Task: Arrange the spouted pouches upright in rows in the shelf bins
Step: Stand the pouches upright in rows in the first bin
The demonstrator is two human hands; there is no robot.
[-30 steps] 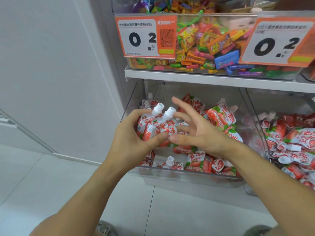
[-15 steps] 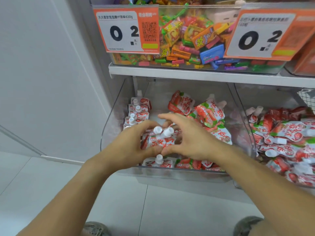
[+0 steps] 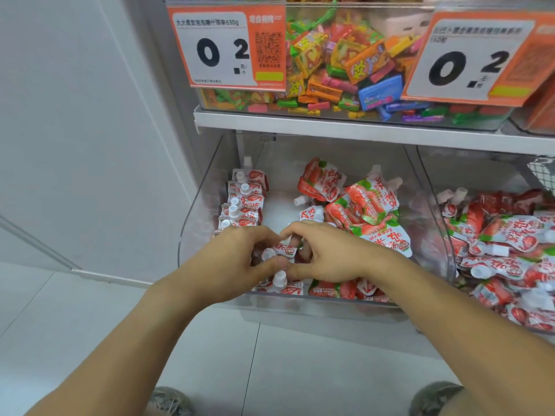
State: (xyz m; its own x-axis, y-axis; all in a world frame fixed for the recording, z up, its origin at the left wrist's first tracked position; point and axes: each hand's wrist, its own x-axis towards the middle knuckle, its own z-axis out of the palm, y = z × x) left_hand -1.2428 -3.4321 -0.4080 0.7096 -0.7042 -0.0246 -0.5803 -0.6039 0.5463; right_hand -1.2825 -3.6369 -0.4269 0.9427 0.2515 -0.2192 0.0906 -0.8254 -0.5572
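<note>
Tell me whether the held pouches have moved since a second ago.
Yes. The held pouches went down into the clear bin, from above its contents to level with the upright row.

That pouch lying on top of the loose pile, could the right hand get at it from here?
Probably yes: the pouch lies uncovered just beyond the right hand, though that hand grips other pouches now.

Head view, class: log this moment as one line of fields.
left hand: grips pouches | right hand: grips same pouches | place: left bin, beside upright row | loose pile: unsorted

Both hands [image 3: 279, 259] together, fingers curled (thumb tips almost touching).
</note>
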